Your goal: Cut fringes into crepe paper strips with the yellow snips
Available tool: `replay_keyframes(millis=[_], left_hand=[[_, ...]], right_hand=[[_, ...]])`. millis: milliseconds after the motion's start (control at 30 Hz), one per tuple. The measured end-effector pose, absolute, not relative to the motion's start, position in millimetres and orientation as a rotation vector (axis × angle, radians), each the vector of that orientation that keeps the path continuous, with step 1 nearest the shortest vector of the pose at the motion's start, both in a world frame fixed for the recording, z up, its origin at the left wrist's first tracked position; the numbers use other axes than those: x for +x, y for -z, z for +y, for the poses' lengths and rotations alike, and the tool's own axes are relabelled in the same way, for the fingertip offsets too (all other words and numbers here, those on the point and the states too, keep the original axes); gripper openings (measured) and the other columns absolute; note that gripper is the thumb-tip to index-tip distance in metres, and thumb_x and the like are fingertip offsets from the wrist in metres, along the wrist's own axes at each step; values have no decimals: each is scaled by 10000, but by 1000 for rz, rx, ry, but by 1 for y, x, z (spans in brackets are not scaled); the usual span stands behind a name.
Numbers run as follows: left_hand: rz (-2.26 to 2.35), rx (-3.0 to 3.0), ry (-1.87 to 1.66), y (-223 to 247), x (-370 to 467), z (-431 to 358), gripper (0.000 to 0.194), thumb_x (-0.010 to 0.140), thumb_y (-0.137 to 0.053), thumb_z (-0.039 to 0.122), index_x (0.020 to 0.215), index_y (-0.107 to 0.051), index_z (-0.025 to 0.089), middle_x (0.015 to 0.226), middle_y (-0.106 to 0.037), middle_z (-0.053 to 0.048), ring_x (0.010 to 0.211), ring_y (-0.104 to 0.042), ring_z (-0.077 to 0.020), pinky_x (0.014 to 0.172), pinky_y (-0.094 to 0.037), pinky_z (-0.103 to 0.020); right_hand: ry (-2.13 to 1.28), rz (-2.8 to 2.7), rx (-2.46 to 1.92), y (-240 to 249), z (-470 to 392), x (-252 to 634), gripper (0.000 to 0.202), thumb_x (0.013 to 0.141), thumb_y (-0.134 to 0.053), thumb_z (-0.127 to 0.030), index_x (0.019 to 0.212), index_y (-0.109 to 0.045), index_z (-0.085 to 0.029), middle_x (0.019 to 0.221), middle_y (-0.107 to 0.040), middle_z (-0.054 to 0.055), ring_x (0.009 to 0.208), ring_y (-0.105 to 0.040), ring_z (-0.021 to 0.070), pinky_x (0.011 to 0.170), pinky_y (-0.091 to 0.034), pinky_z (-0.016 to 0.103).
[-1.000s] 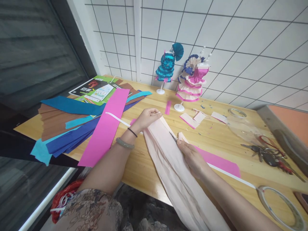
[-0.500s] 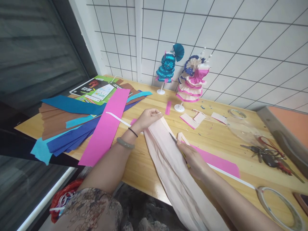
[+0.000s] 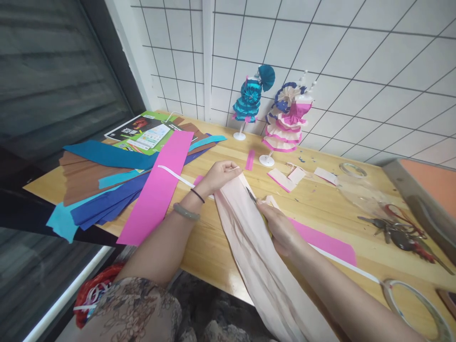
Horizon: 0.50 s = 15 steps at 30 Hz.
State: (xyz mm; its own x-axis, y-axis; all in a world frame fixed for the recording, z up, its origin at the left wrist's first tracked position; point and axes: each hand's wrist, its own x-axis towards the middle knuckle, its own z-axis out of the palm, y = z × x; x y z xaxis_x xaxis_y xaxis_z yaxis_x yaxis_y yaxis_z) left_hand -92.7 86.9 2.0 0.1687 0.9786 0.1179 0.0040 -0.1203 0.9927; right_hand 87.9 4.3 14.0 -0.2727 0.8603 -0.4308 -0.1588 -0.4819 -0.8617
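Scissors (image 3: 251, 194) sit in your right hand (image 3: 276, 223), its fingers curled round the handles, with the blades at the right-hand side of the pale pink crepe paper (image 3: 245, 228); whether those blades are parted or closed is too small to tell. Your left hand (image 3: 223, 173) pinches the far end of that paper above the middle of the desk (image 3: 210, 247), and its length runs down past the near edge toward you. That overhang is probably your main risk: its weight could tug the paper askew under your fingertips, and the cut would wander. The blades point toward your left fingertips, so a long, hasty snip could nick them. A narrow pale offcut (image 3: 272, 202) lies just beside your right hand and could get caught in the blades. Watch the white tape (image 3: 349, 263) too, which runs along the magenta crepe strip (image 3: 327, 242) to the roll (image 3: 425, 301) at the right of the desk; if it is sticky, your right forearm could snag it.
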Motion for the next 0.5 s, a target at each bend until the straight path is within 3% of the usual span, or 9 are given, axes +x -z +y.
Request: replay_keyframes(millis=[300,500], left_hand=[[1040,1376,-1154,-3,-92,87,314,684,-611,446,701,-514,148,577,-495,39,514,-461,-79,488,-340,-196],[1035,1378,-1152,-3,-93,87,307,691,-605,442,707,-514,150,571,-497,39,506,-465,-80,479,-337,-194]], right_hand=[[-1861,-962,-1208,-9,4,90,278,774,-571,-444,908,-658,-216,917,-700,8,878,-635,206,743,-496,291],[-1860,-1008,-1220,-11,4,90,328,762,-564,-479,908,-658,-201,900,-705,43,881,-639,242,777,-492,343]])
